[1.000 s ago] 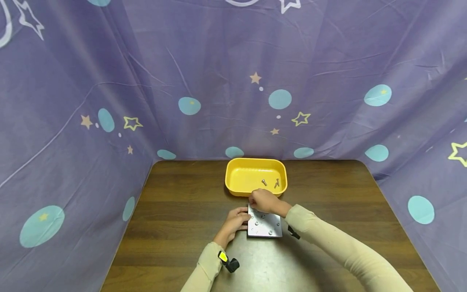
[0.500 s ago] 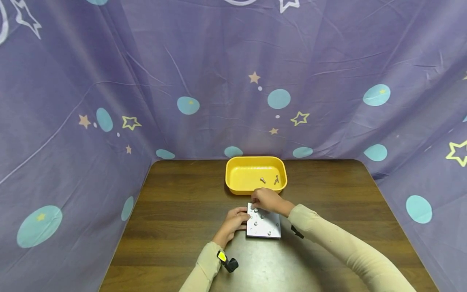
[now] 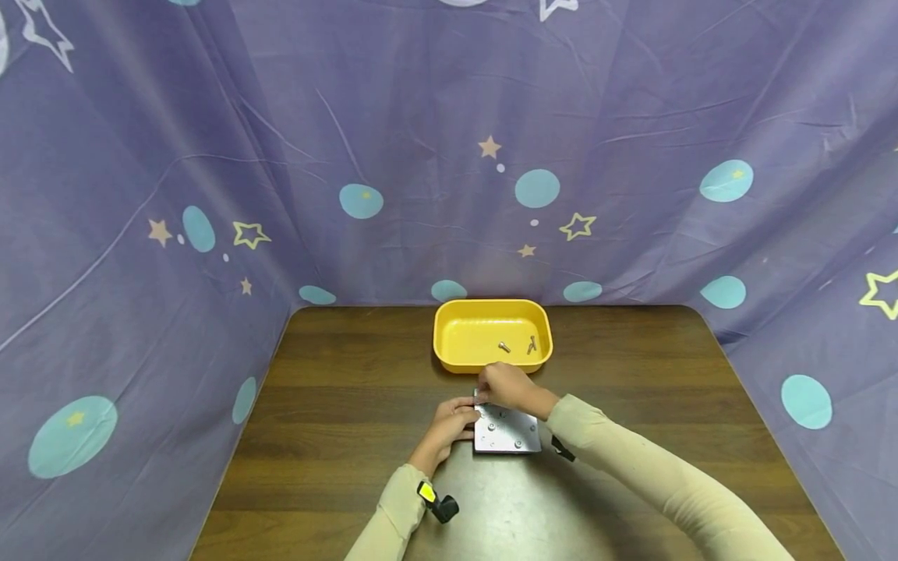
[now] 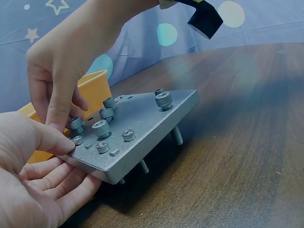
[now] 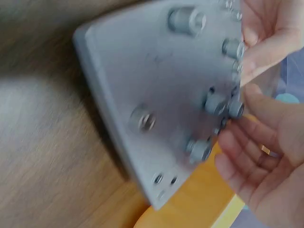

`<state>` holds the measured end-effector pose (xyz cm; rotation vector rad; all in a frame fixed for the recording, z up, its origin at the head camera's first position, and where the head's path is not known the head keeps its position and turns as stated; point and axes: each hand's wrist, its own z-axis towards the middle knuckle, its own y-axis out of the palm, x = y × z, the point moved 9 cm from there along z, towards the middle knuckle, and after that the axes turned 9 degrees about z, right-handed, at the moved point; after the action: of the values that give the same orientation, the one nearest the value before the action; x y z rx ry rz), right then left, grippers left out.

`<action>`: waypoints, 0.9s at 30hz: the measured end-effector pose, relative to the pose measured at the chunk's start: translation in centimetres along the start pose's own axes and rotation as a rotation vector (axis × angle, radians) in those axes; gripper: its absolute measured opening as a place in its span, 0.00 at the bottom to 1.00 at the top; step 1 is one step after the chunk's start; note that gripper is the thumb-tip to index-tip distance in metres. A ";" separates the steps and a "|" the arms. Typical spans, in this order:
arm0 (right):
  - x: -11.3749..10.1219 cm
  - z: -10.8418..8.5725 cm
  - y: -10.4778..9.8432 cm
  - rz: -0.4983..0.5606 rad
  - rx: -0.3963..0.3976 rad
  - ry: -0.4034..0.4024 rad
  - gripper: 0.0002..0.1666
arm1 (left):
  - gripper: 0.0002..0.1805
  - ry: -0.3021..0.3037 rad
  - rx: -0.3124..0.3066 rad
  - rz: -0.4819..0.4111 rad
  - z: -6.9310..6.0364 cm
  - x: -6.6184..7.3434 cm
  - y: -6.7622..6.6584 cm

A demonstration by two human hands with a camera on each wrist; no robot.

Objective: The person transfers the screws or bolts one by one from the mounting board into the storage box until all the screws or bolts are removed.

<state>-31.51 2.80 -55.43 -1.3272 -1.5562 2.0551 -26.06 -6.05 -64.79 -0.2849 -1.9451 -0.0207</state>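
**Silver-grey rectangular metal plate, fitted with grey cylindrical socket-head bolts**

Head view. Plate: over a brown wood-grain worktop, just in front of a yellow rounded-rectangular tray. Tray contents: loose silver-coloured metal bolts in the right-hand part, one lying apart from a close pair. Left hand: at the plate's left edge. Right hand: above the far left corner, fingers curled, their tips partly hidden. Garment: long cream sleeves. Left wrist: one black-and-yellow wrist device. Backdrop: purple fabric curtain, printed with teal ovals and stars.

Left wrist view. Left hand: gripping the plate, thumb on the upper face, fingers beneath. Plate: raised off the worktop at the near corner and tilted; narrow bolt shanks project from the underside. Bolt heads: of several sizes, some standing proud, others close to the surface. Right hand: thumb and fingers closed about a bolt near the corner, contact partly obscured. Tray: behind the plate.

Right wrist view, blurred. Right hand: curled fingers and thumb at the plate's corner, around a bolt head. Plate: several small open holes near another corner. Left hand: beside it, at the same edge.
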 end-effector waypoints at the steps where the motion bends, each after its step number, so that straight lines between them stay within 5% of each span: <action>1: 0.0 0.1 0.1 0.003 0.000 0.015 0.16 | 0.25 0.000 0.001 -0.001 0.0 0.0 0.0; 10: -0.7 0.6 0.5 -0.005 -0.020 0.026 0.28 | 0.27 -0.004 0.007 -0.015 0.1 -0.2 -0.1; 20: -1.1 0.4 0.5 0.028 -0.057 0.045 0.13 | 0.26 0.012 0.001 -0.008 0.2 0.0 -0.1; 27: 0.1 0.1 0.2 -0.016 0.003 0.170 0.30 | 0.26 0.029 0.009 -0.008 -0.1 0.2 -0.1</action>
<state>-31.58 2.66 -55.65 -1.4423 -1.4855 1.8799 -26.12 -6.08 -64.53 -0.2692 -1.9169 -0.0212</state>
